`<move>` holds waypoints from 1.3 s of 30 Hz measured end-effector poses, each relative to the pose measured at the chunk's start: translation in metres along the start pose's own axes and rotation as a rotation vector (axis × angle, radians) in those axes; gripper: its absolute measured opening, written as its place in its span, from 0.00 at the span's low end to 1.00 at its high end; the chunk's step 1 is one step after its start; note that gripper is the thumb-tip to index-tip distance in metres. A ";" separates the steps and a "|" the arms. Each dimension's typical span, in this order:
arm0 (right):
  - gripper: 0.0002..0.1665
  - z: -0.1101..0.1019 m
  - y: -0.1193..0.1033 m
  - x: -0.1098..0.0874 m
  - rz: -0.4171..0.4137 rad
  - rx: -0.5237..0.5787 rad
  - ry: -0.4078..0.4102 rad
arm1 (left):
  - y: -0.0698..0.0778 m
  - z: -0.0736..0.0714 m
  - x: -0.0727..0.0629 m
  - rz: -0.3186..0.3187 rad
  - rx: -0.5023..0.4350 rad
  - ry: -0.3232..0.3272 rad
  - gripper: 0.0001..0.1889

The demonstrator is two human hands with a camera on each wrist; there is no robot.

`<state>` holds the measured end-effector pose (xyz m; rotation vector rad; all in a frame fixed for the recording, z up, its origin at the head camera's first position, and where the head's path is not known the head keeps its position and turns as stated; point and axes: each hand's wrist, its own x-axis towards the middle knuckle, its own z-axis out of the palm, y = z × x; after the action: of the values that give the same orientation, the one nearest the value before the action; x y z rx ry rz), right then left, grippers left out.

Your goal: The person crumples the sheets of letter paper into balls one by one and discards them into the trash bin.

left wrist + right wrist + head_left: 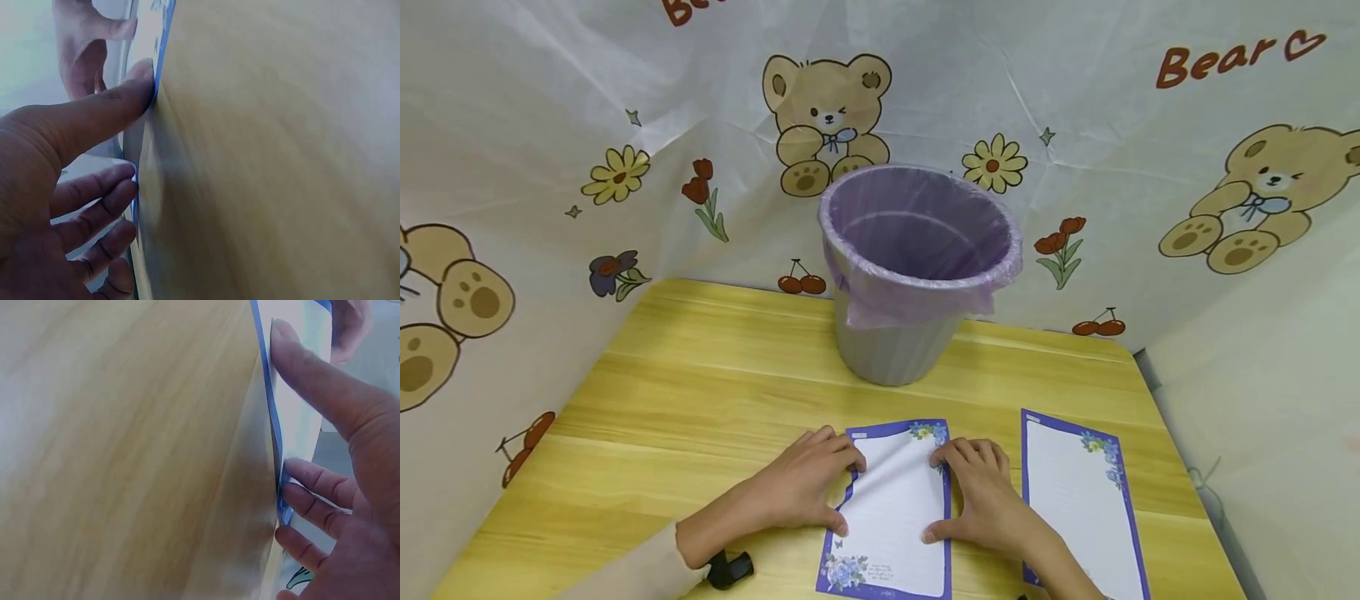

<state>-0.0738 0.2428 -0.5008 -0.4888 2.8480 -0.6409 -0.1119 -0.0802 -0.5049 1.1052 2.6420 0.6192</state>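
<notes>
A sheet of letter paper point(898, 500) with a purple-blue border and printed flowers lies in front of me between both hands. My left hand point(805, 479) grips its left side, thumb low and fingertips higher up, and the edge bends inward between them. On the opposite side my right hand point(988, 500) holds the right margin, its thumb on the white face and its curled fingertips at the border. A diagonal ripple crosses the upper part of the sheet. In the right wrist view the paper's edge point(270, 400) bows along the tabletop beside the thumb.
A second matching sheet point(1078, 508) lies to the right on the wooden table point(722, 358). Behind the sheets stands a grey bin point(891, 346) lined with a purple bag point(917, 292). A bear-printed cloth point(925, 50) hangs around the table.
</notes>
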 end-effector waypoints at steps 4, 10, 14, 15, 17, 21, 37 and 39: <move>0.44 0.000 -0.003 0.000 -0.031 0.023 0.030 | 0.003 -0.001 -0.002 0.017 -0.047 0.010 0.29; 0.17 0.003 -0.008 -0.003 -0.095 0.083 0.065 | 0.004 0.000 -0.004 0.032 -0.090 0.017 0.18; 0.08 0.006 -0.008 -0.005 -0.129 0.116 0.092 | 0.004 0.003 -0.004 0.066 -0.085 0.052 0.11; 0.07 0.006 -0.008 -0.005 -0.138 0.114 0.103 | 0.004 0.004 -0.004 0.077 -0.078 0.067 0.10; 0.06 0.008 -0.007 -0.006 -0.161 0.100 0.124 | 0.003 0.006 -0.003 0.102 -0.058 0.099 0.07; 0.06 0.009 -0.005 -0.008 -0.213 0.071 0.184 | 0.000 0.007 -0.004 0.124 -0.060 0.132 0.07; 0.12 -0.026 -0.010 -0.016 -0.438 0.104 0.311 | 0.004 -0.030 -0.010 0.347 -0.197 0.238 0.10; 0.17 -0.027 -0.011 -0.017 -0.440 0.094 0.317 | 0.005 -0.033 -0.009 0.374 -0.170 0.260 0.10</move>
<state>-0.0616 0.2501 -0.4698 -1.1045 2.9958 -0.9999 -0.1137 -0.0935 -0.4728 1.5735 2.5359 1.1053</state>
